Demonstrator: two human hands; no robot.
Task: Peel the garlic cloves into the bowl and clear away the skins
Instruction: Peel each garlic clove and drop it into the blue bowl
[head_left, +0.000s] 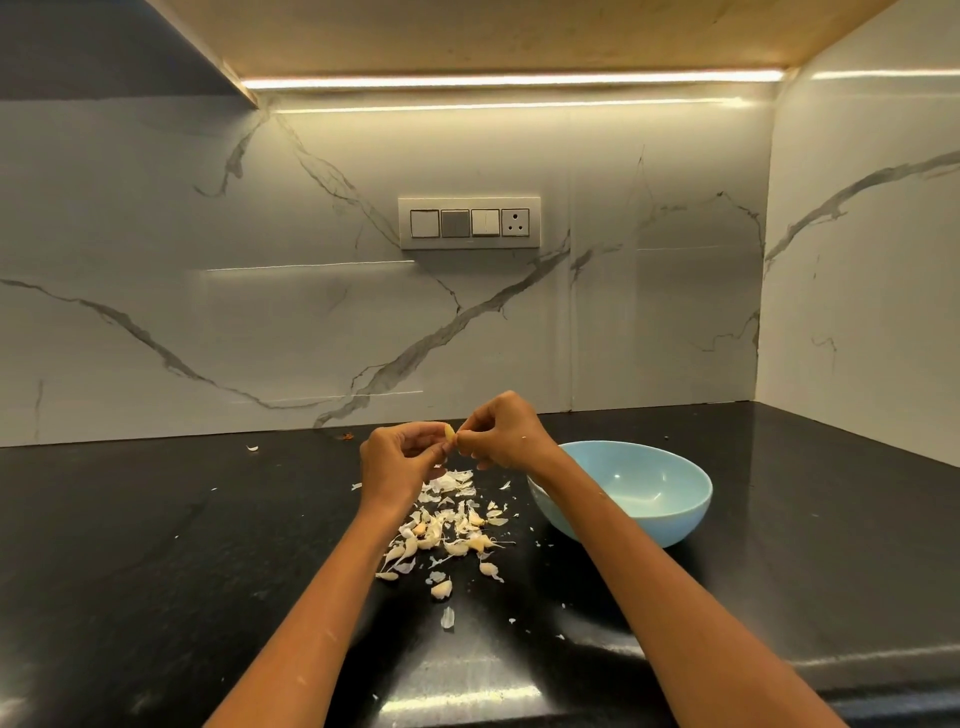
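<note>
Both hands, left hand (397, 457) and right hand (506, 436), pinching 1 garlic clove (448, 432) above skins (447, 525), blue bowl (675, 512) just right.

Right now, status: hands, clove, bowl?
Left hand and right hand pinching one garlic clove. Bowl looks empty. Skins litter counter.

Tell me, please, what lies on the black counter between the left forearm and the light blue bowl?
In the head view, a scatter of papery garlic skins and cloves lies there on the black counter, left of the light blue bowl.

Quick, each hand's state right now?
Left hand: pinching the small pale yellow garlic clove.
Right hand: fingertips pinching at the same clove.
</note>
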